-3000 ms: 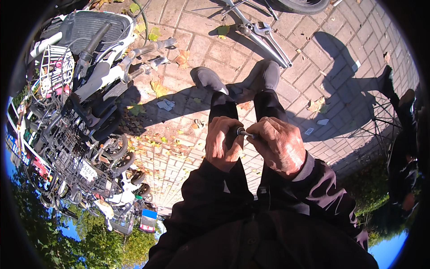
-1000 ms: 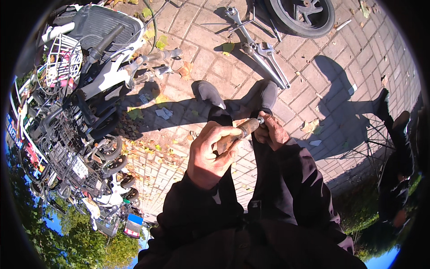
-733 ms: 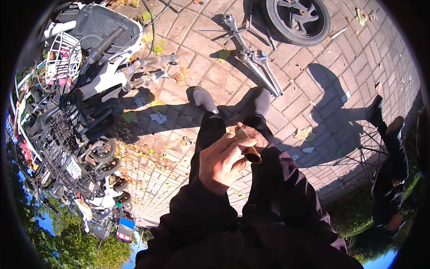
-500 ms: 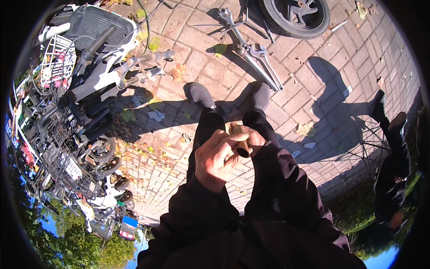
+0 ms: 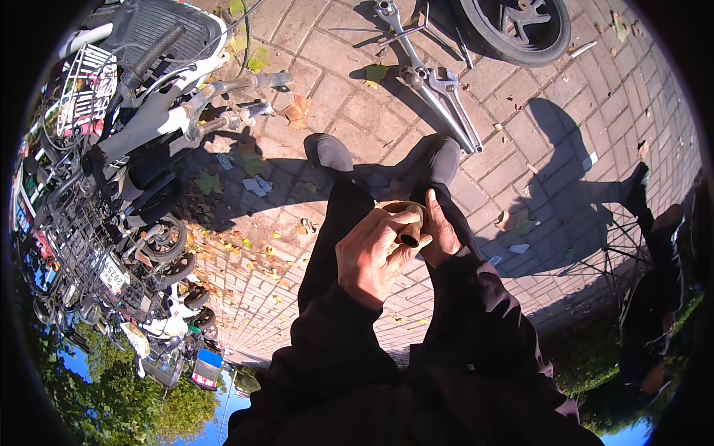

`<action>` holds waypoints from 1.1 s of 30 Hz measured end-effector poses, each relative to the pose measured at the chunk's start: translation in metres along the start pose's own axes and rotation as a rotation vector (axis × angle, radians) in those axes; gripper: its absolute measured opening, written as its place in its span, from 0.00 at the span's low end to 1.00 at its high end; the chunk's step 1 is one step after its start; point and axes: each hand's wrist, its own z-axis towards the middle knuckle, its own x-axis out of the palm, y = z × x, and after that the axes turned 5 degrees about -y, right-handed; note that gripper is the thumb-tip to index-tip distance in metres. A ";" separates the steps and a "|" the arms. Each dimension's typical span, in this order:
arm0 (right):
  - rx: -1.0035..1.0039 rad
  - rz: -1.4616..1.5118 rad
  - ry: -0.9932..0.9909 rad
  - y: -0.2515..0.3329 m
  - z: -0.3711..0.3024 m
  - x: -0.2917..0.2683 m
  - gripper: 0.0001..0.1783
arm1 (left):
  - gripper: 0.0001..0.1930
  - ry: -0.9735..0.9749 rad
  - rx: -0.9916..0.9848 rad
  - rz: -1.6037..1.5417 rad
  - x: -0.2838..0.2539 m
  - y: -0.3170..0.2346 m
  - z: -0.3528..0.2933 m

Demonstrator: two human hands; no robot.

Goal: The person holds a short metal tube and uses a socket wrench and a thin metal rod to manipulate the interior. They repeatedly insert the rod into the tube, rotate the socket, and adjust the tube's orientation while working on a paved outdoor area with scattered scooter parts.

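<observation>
In front of my knees, my left hand (image 5: 375,253) is closed round a short brownish metal tube (image 5: 409,237), its hollow end facing me. My right hand (image 5: 444,232) cups the tube's far side, thumb pointing up along it. Most of the right fingers are hidden behind my left hand. Beyond my shoes, an adjustable wrench (image 5: 448,88) lies on the paving against a long metal bar tool (image 5: 439,106). A big wrench (image 5: 399,33) lies just beyond them.
At the far right of the tools lies a wheel with a black tyre (image 5: 509,33). Two-wheelers, including a stripped white front frame (image 5: 156,134), crowd the left. Another person (image 5: 654,290) is at the right edge. Dry leaves (image 5: 297,110) and paper scraps dot the brick paving.
My right hand has turned, its thumb now raised beside the tube. Both hands have shifted slightly right, and the tube's open end has tipped up a little. The view has shifted slightly.
</observation>
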 end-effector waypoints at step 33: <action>-0.080 0.042 -0.151 -0.004 0.060 0.022 0.29 | 0.13 -0.123 -0.370 -0.375 -0.045 0.074 0.037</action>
